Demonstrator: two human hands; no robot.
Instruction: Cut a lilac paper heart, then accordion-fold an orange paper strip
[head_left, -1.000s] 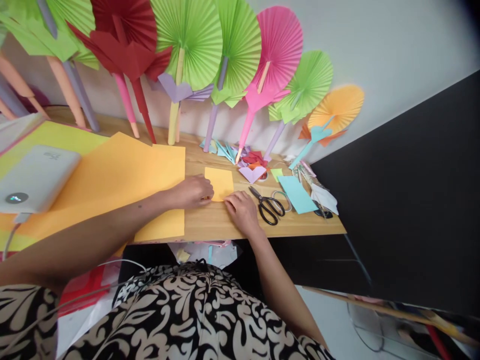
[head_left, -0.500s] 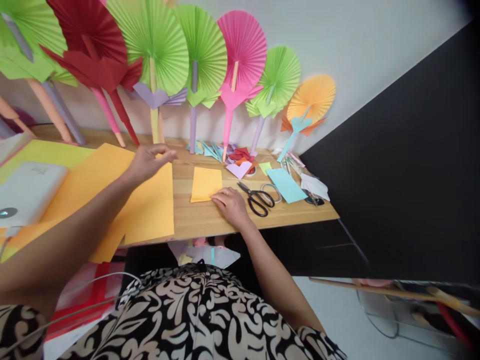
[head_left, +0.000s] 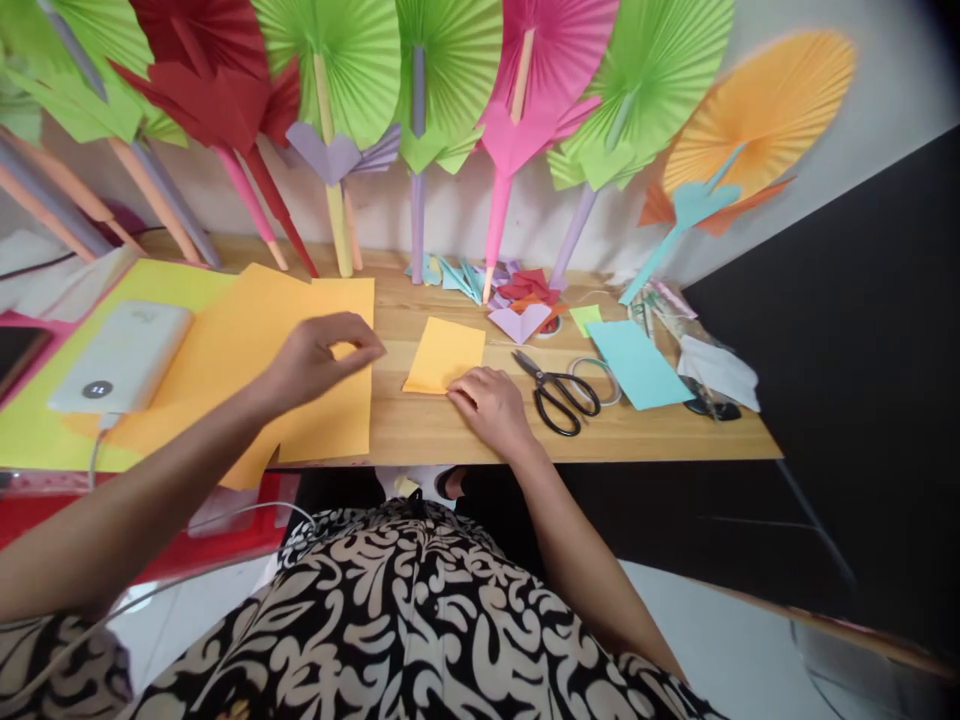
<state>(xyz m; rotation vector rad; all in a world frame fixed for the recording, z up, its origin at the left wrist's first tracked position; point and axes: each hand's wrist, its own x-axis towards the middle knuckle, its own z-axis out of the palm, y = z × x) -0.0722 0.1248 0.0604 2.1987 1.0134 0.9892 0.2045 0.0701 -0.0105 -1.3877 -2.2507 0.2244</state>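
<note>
A small rectangle of orange paper point(head_left: 448, 350) lies on the table, a narrow fold along its near edge. My right hand point(head_left: 491, 408) rests at its near right corner, thumb and fingers closed on that folded edge. Above the large orange sheets point(head_left: 330, 425) hovers my left hand point(head_left: 322, 355), fingers curled and thumb tip meeting the index finger. Nothing shows in that pinch. Just right of my right hand lie black-handled scissors point(head_left: 561, 393), blades pointing away to the left.
Pleated paper fans point(head_left: 450, 80) on rolled-paper handles lean along the wall. Paper scraps point(head_left: 525, 285), a lilac heart point(head_left: 519, 322), a tape roll point(head_left: 595, 380) and a turquoise sheet point(head_left: 637, 365) lie at right. A cabled white power bank point(head_left: 124, 357) sits on yellow paper at left.
The view has shifted, so the table's things sit differently in it. My left hand has come slightly lower, its thumb and index finger now meeting. My right hand stays at the paper's corner.
</note>
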